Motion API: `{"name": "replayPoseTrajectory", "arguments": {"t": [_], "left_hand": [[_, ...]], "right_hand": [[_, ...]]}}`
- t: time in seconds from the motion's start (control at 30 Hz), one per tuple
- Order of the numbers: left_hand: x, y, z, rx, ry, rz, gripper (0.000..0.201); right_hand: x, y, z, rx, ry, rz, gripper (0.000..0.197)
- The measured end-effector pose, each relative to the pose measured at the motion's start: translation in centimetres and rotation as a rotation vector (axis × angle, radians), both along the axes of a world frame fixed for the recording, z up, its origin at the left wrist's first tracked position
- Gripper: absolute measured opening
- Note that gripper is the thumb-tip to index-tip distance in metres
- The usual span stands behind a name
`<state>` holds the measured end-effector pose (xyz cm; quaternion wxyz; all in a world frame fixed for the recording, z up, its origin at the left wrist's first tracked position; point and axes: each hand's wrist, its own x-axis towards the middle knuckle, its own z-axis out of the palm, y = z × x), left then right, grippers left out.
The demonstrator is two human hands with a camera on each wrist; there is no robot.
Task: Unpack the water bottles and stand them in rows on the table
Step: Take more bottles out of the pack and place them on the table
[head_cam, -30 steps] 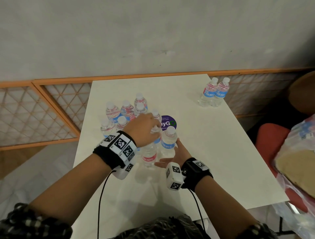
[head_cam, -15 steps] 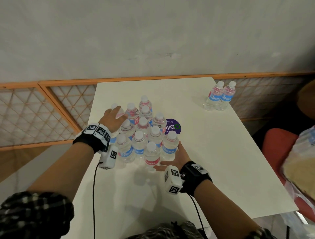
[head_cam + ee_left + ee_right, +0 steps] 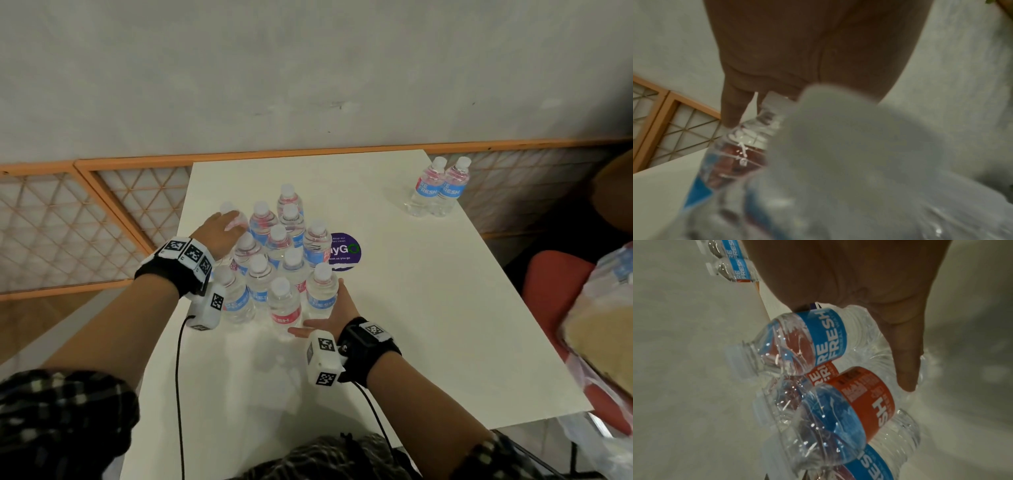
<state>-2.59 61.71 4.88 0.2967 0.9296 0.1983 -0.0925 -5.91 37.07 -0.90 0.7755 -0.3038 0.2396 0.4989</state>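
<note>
Several clear water bottles point(image 3: 277, 260) with blue and red labels stand upright in a tight cluster on the white table point(image 3: 411, 308), left of centre. My left hand point(image 3: 219, 233) lies on the far left bottle point(image 3: 236, 219) of the cluster, fingers straight over its neck and shoulder point(image 3: 748, 134). My right hand point(image 3: 334, 310) is flat against the near right bottle point(image 3: 322, 291), thumb stretched under the front bottle point(image 3: 282, 305). In the right wrist view the thumb point(image 3: 906, 363) touches the base of a blue-labelled bottle point(image 3: 818, 340). Two more bottles point(image 3: 440, 186) stand together at the far right corner.
A round purple sticker point(image 3: 344, 251) lies on the table just right of the cluster. An orange lattice screen point(image 3: 68, 222) runs behind and to the left. A red chair point(image 3: 555, 284) and a plastic bag point(image 3: 609, 325) sit beyond the table's right edge.
My left hand has swung from the middle of the cluster to its far left bottle. The right hand has stayed against the near right bottles.
</note>
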Motion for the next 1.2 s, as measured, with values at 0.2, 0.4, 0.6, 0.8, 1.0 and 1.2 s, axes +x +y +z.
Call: {"name": "replayPoseTrajectory", "arguments": {"t": [0.2,0.4,0.6,0.8,1.0,1.2], "left_hand": [[0.5,-2.8,1.9,0.251,-0.032,-0.041,0.063],[0.7,-8.9,3.5,0.226,-0.045,-0.371,0.058],[-0.1,-10.6,1.6,0.333,0.122,-0.556,0.048],[-0.6,-10.5,2.6,0.357,0.177,-0.585,0.048],[-1.1,-12.8,4.7,0.290,0.105,-0.527,0.051],[-0.2,-15.4,5.2,0.469,0.107,-0.487,0.062]], "right_hand": [[-0.3,-0.4,1.2,-0.012,-0.025,0.017,0.085],[-0.3,-1.7,2.0,-0.236,-0.077,0.040,0.076],[0.9,-3.0,1.3,-0.226,-0.146,-0.061,0.028],[2.3,-3.0,0.3,-0.395,-0.180,-0.073,0.036],[3.2,-1.9,0.9,-0.419,-0.293,-0.018,0.031],[4.0,-4.8,1.5,-0.452,-0.317,0.035,0.056]]}}
